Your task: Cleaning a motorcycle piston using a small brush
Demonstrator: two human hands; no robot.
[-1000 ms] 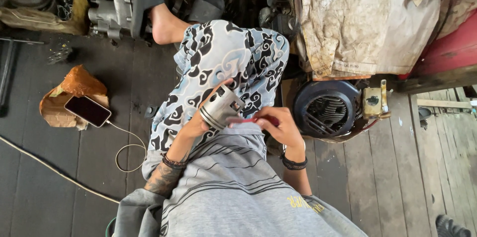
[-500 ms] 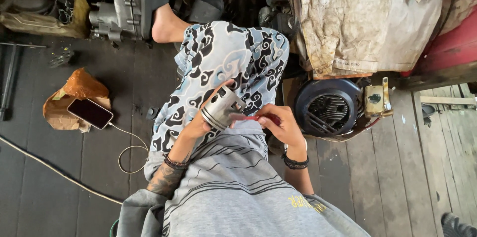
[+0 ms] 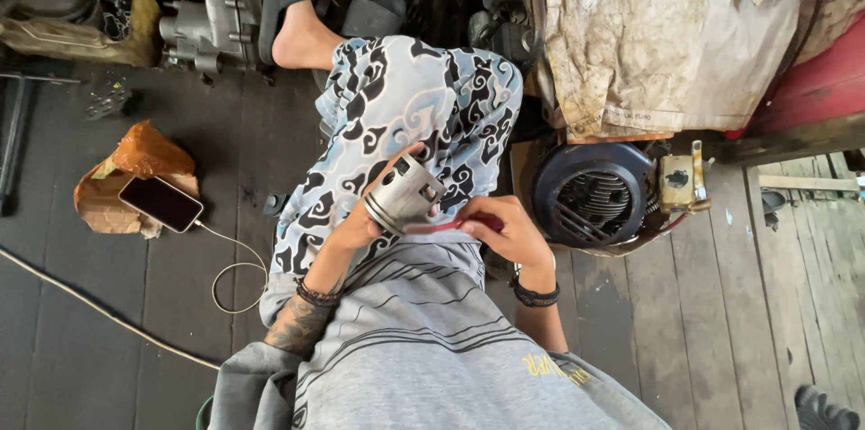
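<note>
My left hand (image 3: 359, 230) grips a silver metal piston (image 3: 403, 193), a ringed cylinder, held over my lap. My right hand (image 3: 506, 230) is closed around a thin red tool (image 3: 450, 225) whose tip lies against the piston's lower edge. Both hands meet above my patterned blue, white and black shorts (image 3: 410, 114). I am seated in a grey striped shirt, with my bare foot (image 3: 302, 38) stretched forward.
A black engine housing with a fan grille (image 3: 590, 196) sits to my right on the wooden plank floor (image 3: 739, 304). To my left, a phone (image 3: 160, 203) on a charging cable rests on a paper bag. Engine parts (image 3: 212, 6) and a dirty cloth (image 3: 649, 33) lie ahead.
The piston and both hands have stayed almost still over my lap; the view has shifted only slightly.
</note>
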